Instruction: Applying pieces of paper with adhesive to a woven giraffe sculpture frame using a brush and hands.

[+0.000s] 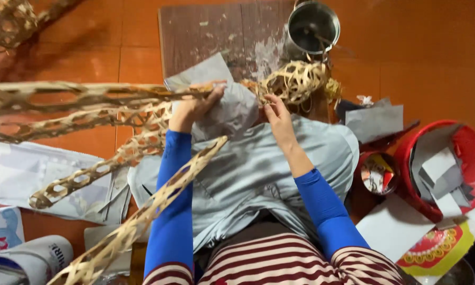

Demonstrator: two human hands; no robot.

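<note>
My left hand (pixel 192 105) presses a sheet of grey paper (pixel 224 108) onto a woven bamboo frame (pixel 293 80), gripping the paper's edge where a long woven arm (pixel 89 95) joins it. My right hand (pixel 277 116) touches the paper's right edge beside the rounded woven part. Both arms wear blue sleeves. A pale grey cloth (pixel 258 174) lies across my lap under the work. Several long openwork bamboo arms (pixel 142 208) spread to the left and down.
A metal pot (pixel 312 25) stands on a worn wooden board (pixel 211 31). At right, a red basket (pixel 472 158) holds cut paper pieces, next to a small red bowl (pixel 377 171). Paper sheets (pixel 31 174) lie on the orange tile floor at left.
</note>
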